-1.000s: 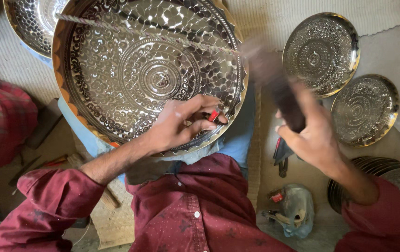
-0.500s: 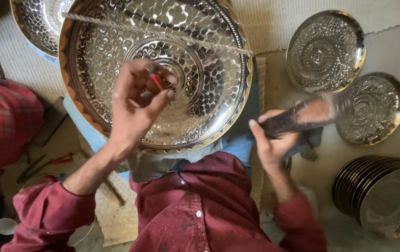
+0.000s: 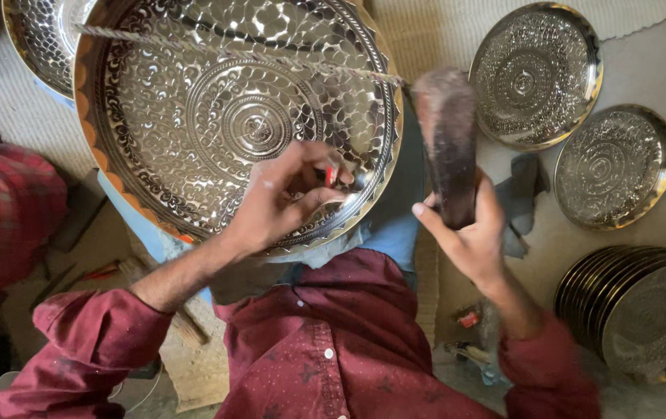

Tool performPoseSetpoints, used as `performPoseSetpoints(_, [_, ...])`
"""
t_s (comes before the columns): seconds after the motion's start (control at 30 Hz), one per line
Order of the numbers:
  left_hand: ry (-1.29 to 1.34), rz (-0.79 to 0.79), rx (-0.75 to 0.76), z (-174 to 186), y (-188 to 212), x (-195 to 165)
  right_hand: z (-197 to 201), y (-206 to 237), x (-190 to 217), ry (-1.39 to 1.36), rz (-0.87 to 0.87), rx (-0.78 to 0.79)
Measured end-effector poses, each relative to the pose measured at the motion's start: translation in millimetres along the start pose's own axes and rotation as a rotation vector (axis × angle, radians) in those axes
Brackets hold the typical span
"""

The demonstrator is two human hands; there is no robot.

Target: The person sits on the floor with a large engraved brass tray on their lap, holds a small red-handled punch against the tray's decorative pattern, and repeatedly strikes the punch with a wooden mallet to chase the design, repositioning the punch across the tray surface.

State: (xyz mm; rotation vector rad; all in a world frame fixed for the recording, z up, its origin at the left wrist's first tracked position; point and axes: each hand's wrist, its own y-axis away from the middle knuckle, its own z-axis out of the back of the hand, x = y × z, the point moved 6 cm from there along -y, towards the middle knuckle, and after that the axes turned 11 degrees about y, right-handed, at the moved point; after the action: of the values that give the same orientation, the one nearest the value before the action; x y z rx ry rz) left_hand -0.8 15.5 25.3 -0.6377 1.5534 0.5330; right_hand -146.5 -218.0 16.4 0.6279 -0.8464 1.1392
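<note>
Since half a sec ago, left hand (image 3: 282, 198) has dropped from the tray's centre to its near-right rim, and right hand (image 3: 469, 233) has swung the dark mallet (image 3: 448, 143) from lying sideways to standing nearly upright, head far.

Big embossed metal tray (image 3: 193, 101) fills the far-left/centre, tilted on the person's lap, scale pattern w/ round medallion in the middle, copper-coloured edge on its left side. Twisted cord or wire (image 3: 216, 53) runs across its face from far left to the right rim.

Stack of similar plates (image 3: 643, 318) sits near right on the floor. Two single embossed plates lie far right: larger one (image 3: 536, 74) farther, smaller one (image 3: 614, 167) just nearer and to the right, the two close together. Another tray edge (image 3: 34, 43) shows far left behind the big one. Red checked cloth (image 3: 3, 209) at left. Grey rag (image 3: 523, 198) just right of the right hand.

Right hand closed round the mallet's lower end, fingers wrapped, thumb on the left side. Mallet is blurred, just right of the tray rim, not touching it as far as I can see.

Left hand half curled, fingertips pinching a small punch tool (image 3: 331, 174) w/ a red mark, tip against the tray's inner wall near the rim.
</note>
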Motion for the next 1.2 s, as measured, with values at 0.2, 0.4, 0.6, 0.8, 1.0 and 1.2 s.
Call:
performPoseSetpoints(0.2, [0.037,0.008,0.039,5,0,3,21,-25,53,0.308,0.226,0.043])
performPoseSetpoints(0.4, [0.031,-0.036,0.087,-1,-2,0,24,-46,86,0.457,0.348,0.178])
performPoseSetpoints(0.6, [-0.127,0.139,0.086,1,-2,5,28,-60,97,0.591,0.468,0.192])
performPoseSetpoints(0.8, [0.015,-0.102,0.119,-3,-2,-7,48,-60,96,0.236,0.368,0.1])
performPoseSetpoints(1.0, [-0.532,0.348,0.202,-2,2,25,27,-64,100,0.847,0.564,0.284])
performPoseSetpoints(1.2, [-0.27,0.021,0.121,0,-3,11,24,-65,93,0.845,0.485,0.312])
